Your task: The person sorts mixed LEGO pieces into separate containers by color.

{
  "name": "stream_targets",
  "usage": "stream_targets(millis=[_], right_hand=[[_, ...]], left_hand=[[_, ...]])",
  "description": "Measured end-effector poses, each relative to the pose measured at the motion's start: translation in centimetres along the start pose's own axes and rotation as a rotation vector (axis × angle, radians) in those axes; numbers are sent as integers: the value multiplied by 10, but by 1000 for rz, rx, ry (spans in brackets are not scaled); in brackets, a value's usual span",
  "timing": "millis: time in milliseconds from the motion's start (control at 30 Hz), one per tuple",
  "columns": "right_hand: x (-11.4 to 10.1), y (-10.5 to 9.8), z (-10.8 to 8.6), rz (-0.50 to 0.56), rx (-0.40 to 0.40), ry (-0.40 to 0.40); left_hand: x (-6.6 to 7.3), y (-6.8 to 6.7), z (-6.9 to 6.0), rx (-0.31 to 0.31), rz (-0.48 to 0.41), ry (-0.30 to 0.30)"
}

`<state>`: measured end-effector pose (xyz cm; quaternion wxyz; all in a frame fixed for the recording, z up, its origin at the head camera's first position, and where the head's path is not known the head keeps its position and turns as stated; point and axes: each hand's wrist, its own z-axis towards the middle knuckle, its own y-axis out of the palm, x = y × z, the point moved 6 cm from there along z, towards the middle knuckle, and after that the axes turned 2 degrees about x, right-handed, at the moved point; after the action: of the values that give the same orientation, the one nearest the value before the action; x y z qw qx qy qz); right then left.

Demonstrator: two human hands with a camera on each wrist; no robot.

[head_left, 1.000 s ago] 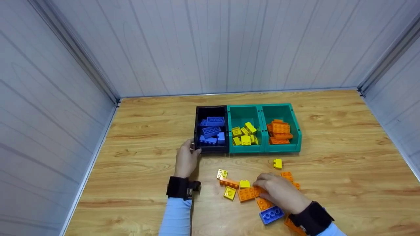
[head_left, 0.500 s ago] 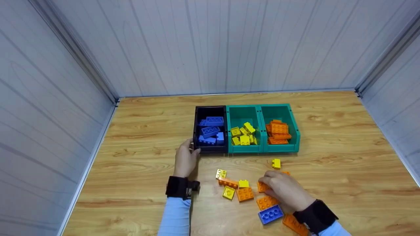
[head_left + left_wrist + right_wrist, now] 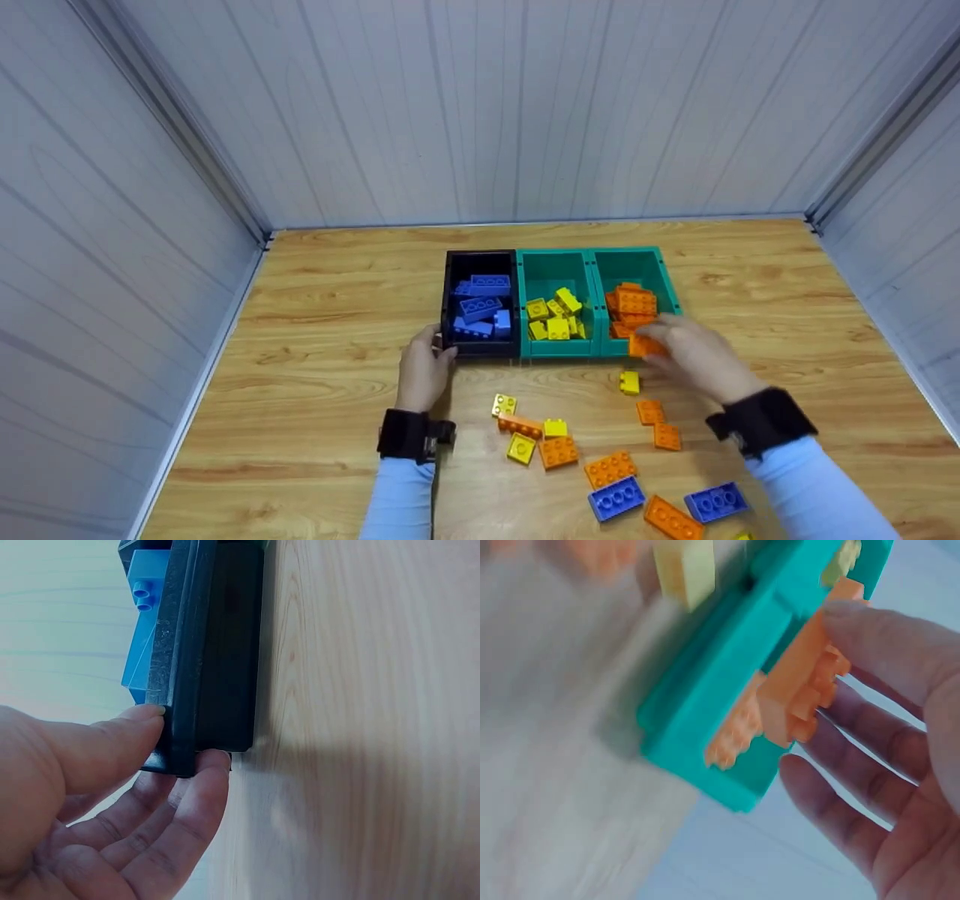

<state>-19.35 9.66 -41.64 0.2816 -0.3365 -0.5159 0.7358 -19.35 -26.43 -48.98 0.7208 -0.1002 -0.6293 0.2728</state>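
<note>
My left hand (image 3: 422,373) grips the front left corner of the black bin (image 3: 225,652), thumb on the rim and fingers beneath it. Blue bricks (image 3: 480,308) lie inside that bin. Over the front lip of the right green bin (image 3: 670,289), my right hand (image 3: 697,356) pinches an orange brick (image 3: 802,675) between thumb and fingers. More orange bricks (image 3: 635,302) are heaped in this bin. The middle green bin (image 3: 555,348) holds yellow bricks (image 3: 558,328).
Loose bricks lie on the wooden table (image 3: 315,450) before the bins: a yellow brick (image 3: 630,382) near the right bin, orange bricks (image 3: 611,469), and blue bricks (image 3: 616,499) nearer the front. A panel wall (image 3: 480,112) stands behind, with others at both sides.
My right hand has lifted an orange brick from the loose pile and carried it forward to the right green bin. The left hand stays at the black bin's corner.
</note>
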Motion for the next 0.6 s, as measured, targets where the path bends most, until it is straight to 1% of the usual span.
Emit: stream_targets(millis=[133, 233, 333, 467, 600], right_hand=[[17, -3, 21, -17, -13, -1], [25, 3, 35, -28, -29, -9], [29, 10, 44, -43, -10, -48], [32, 14, 47, -49, 5, -75], [32, 8, 43, -49, 0, -57]], left_hand=[[0, -2, -1, 9, 9, 12], [-2, -4, -2, 8, 20, 8], [-2, -6, -4, 7, 23, 14], [-1, -4, -3, 7, 17, 21], [0, -1, 1, 6, 10, 6]])
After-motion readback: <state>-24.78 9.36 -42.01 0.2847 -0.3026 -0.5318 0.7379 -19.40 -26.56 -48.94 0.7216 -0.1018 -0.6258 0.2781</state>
